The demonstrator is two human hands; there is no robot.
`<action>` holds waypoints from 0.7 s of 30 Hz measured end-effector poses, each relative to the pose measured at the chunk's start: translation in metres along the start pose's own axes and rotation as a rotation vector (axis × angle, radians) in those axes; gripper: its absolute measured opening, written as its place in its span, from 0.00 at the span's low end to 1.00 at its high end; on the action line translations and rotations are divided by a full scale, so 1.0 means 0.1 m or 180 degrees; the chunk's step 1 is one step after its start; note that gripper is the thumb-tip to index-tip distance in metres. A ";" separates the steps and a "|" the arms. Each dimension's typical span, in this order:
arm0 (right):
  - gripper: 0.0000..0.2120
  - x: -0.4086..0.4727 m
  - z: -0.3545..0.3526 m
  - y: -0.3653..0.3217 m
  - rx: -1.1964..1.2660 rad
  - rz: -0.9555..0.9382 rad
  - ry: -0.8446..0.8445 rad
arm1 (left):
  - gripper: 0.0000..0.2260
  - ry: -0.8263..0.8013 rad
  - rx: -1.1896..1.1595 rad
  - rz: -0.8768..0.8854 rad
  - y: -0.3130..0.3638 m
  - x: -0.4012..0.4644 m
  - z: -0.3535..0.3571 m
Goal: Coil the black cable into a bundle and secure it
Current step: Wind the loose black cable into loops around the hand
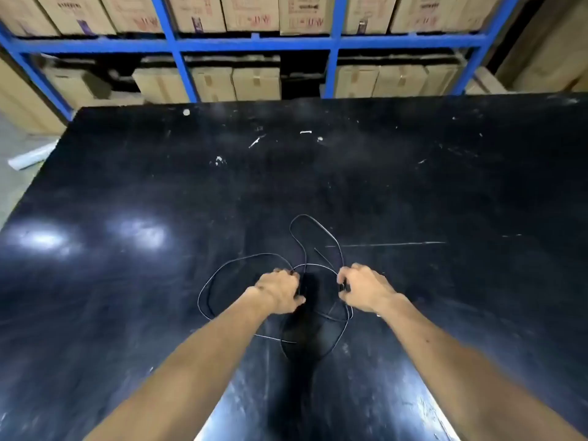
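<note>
A thin black cable (321, 230) lies in loose, tangled loops on the glossy black table (445, 192), hard to see against it. One loop runs out to the left, another reaches away from me, and more strands cross under my wrists. My left hand (280, 291) is closed on strands at the middle of the tangle. My right hand (362, 289) pinches the cable a short way to the right, with a short stretch arching between the two hands. A loose cable end points up just beyond the hands.
White specks and scraps (306, 132) dot the far part of the table. Behind the table stands a blue metal rack (254, 44) filled with cardboard boxes (254, 82). A pale roll (30, 157) lies on the floor at the left.
</note>
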State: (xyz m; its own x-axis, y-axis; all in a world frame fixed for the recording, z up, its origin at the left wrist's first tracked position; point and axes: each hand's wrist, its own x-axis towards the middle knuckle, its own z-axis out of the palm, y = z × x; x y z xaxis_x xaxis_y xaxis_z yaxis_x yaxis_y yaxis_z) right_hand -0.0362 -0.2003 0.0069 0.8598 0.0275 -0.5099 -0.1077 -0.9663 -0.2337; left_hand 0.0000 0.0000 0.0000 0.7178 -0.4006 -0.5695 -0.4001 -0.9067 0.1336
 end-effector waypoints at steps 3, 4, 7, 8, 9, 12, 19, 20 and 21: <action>0.14 0.10 0.14 0.12 -0.0109 0.0024 -0.0267 | 0.21 -0.0095 0.0086 -0.0059 0.17 0.14 0.16; 0.14 0.11 0.20 0.14 -0.0105 0.0073 -0.0327 | 0.22 -0.0081 0.0090 -0.0080 0.22 0.18 0.22; 0.14 0.24 0.33 0.20 0.0225 0.0171 0.0076 | 0.22 -0.0159 0.0190 -0.0224 0.31 0.31 0.32; 0.13 0.27 0.32 0.19 0.0334 0.0230 0.0313 | 0.21 -0.0148 0.0251 -0.0255 0.32 0.33 0.31; 0.12 0.34 0.32 0.19 0.0396 0.0285 0.0503 | 0.20 -0.0159 0.0323 -0.0296 0.32 0.36 0.31; 0.12 0.55 0.26 0.13 0.0225 0.0345 0.0710 | 0.17 -0.0270 0.0419 -0.0410 0.28 0.43 0.26; 0.12 0.80 0.25 0.01 -0.0060 0.0624 0.0202 | 0.19 -0.0511 0.0747 -0.0943 -0.09 0.45 0.17; 0.11 0.78 0.25 0.02 0.0131 0.0665 0.0171 | 0.19 -0.0464 0.0716 -0.1047 -0.17 0.45 0.15; 0.09 0.77 0.26 0.04 0.0406 0.0702 0.0118 | 0.19 -0.0404 0.0677 -0.1171 -0.25 0.44 0.12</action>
State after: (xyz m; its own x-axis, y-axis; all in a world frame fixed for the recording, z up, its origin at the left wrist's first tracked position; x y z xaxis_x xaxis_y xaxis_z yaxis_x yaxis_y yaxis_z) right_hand 0.0166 -0.1957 -0.0544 0.8260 -0.1920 -0.5299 -0.3547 -0.9078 -0.2239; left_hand 0.0350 0.0069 -0.0388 0.7641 -0.0249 -0.6447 -0.2489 -0.9332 -0.2591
